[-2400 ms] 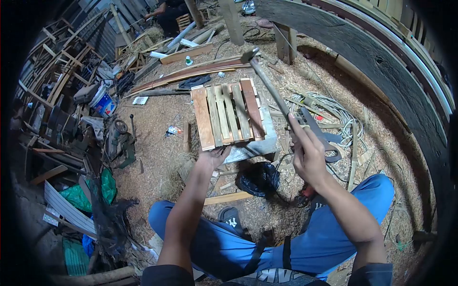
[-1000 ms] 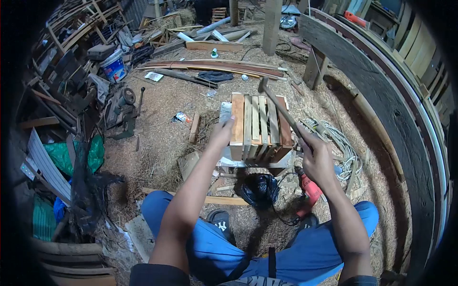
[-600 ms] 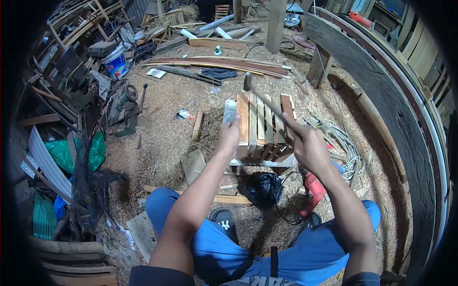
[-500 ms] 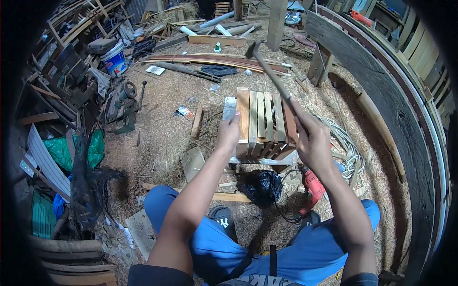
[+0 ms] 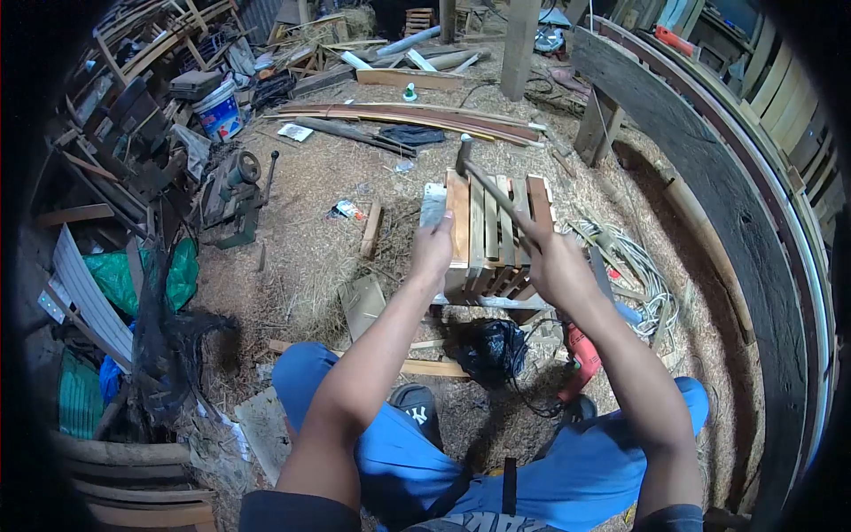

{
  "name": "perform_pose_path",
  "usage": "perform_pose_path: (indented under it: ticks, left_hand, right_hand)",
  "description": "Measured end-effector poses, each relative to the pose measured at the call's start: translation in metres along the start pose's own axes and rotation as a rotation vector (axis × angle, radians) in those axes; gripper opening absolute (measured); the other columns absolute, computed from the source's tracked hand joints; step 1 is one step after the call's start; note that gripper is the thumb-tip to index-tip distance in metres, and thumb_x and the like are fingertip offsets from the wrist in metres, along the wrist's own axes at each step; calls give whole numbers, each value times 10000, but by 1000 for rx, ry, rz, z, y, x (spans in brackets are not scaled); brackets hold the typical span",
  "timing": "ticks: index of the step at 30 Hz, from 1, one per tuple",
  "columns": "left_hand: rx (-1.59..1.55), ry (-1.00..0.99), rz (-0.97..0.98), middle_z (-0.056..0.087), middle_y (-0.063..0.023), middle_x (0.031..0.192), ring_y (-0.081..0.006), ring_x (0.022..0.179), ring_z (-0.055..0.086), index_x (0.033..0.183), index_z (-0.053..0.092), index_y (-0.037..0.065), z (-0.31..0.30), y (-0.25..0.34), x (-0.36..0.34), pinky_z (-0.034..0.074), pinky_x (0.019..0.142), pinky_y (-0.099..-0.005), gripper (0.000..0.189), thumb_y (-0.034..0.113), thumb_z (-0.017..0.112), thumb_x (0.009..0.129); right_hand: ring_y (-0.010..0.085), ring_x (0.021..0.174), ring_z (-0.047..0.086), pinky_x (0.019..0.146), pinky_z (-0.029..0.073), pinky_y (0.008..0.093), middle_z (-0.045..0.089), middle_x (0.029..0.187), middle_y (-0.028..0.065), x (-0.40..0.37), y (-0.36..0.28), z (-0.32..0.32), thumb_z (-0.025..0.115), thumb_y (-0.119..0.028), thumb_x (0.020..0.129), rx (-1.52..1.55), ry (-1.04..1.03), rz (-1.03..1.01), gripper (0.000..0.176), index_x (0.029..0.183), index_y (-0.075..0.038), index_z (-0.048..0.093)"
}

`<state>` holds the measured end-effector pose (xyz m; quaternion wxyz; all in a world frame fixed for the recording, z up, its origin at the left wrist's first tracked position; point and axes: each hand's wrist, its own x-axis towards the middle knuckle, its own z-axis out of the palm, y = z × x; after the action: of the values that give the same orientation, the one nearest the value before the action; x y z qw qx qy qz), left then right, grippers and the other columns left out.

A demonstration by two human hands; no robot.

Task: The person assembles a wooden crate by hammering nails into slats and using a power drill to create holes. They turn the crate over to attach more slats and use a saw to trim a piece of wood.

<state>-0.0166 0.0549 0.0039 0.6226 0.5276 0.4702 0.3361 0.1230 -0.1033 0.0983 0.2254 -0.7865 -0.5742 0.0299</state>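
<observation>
My right hand (image 5: 560, 270) is wrapped round the handle of a hammer (image 5: 496, 193), whose head is over the far end of a slatted wooden crate (image 5: 490, 222). My left hand (image 5: 433, 248) rests at the crate's left side, its thumb up against the reddish-brown edge board (image 5: 457, 217). The fingers below the thumb are bent and partly hidden. Pale slats run lengthwise across the crate's top, with gaps between them. A grey-white piece (image 5: 433, 202) shows just left of the crate.
Close to my feet lie a black plastic bag (image 5: 489, 350) and a red power drill (image 5: 581, 362). Coiled cable (image 5: 651, 275) is at the right, beside a long dark beam (image 5: 709, 164). Long boards (image 5: 417, 115) lie beyond the crate. A metal machine (image 5: 232, 199) stands at the left.
The hammer has come down and to the left, from raised above the crate's right side to its far left end. My right hand has moved left and down with it.
</observation>
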Motion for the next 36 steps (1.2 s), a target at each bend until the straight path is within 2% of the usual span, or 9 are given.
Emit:
perform_pose_path:
  ticks: [4, 6, 10, 12, 17, 25, 27, 30, 36]
  left_hand:
    - [-24, 27, -11, 623, -66, 877, -177, 819, 542, 928, 665, -27, 2, -9, 9, 461, 843, -397, 467, 414, 600, 1066]
    - [-14, -13, 8, 652, -81, 929, -187, 851, 584, 1002, 680, -43, -1, -13, 9, 477, 862, -403, 475, 420, 594, 1069]
    - [-37, -39, -43, 664, -83, 940, -186, 866, 602, 1042, 690, -48, -1, -19, 18, 488, 845, -415, 487, 426, 585, 1072]
    - [-12, -31, -28, 676, -86, 950, -183, 876, 622, 1072, 694, -48, 1, -13, 13, 497, 822, -414, 489, 426, 574, 1077]
    - [-83, -54, -69, 704, -102, 982, -186, 892, 646, 1066, 704, -45, 2, -12, 11, 507, 830, -409, 482, 419, 574, 1078]
    - [-3, -19, 41, 718, -122, 1000, -191, 884, 653, 1074, 710, -75, 0, -23, 25, 503, 851, -395, 471, 378, 578, 1081]
    - [96, -29, -23, 726, -133, 1024, -196, 914, 657, 1113, 713, -87, -2, -13, 15, 495, 872, -393, 474, 365, 576, 1083]
    - [-18, -54, -6, 729, -141, 1047, -200, 955, 655, 1149, 706, -99, -1, -14, 13, 489, 902, -405, 497, 377, 579, 1080]
    - [35, -30, -29, 733, -153, 1086, -214, 992, 665, 1166, 701, -108, -2, -17, 16, 495, 923, -403, 511, 382, 586, 1073]
  right_hand:
    - [500, 817, 710, 755, 553, 535, 684, 858, 338, 2, 5, -19, 578, 27, 911, 109, -9, 29, 561, 1451, -119, 617]
    - [485, 828, 710, 765, 546, 520, 683, 896, 335, -1, 9, -25, 574, 48, 901, 277, 276, -93, 581, 1466, -84, 595]
    - [484, 855, 694, 808, 535, 524, 668, 930, 318, -20, 31, -5, 569, 47, 905, 243, 373, -165, 611, 1499, -94, 562]
    - [507, 882, 692, 834, 526, 555, 682, 936, 348, -23, 28, -8, 548, -23, 954, 184, -1, -16, 537, 1477, -135, 598]
    - [503, 876, 701, 792, 532, 548, 690, 927, 340, -26, 25, -26, 556, -12, 957, 188, 260, -59, 542, 1483, -137, 592]
    - [517, 817, 694, 797, 536, 561, 676, 842, 346, -31, 39, -31, 540, -7, 963, 126, -13, 117, 524, 1472, -117, 597]
    - [505, 781, 695, 759, 537, 556, 667, 795, 343, -34, 43, -20, 539, -13, 957, 234, 425, -91, 523, 1466, -115, 602]
    - [494, 777, 699, 736, 541, 532, 674, 816, 341, -43, 49, -26, 555, -9, 971, -74, -41, 93, 508, 1469, -99, 594]
    - [532, 820, 680, 809, 548, 546, 662, 840, 366, -53, 52, -28, 530, -7, 953, 242, 358, -19, 516, 1446, -124, 623]
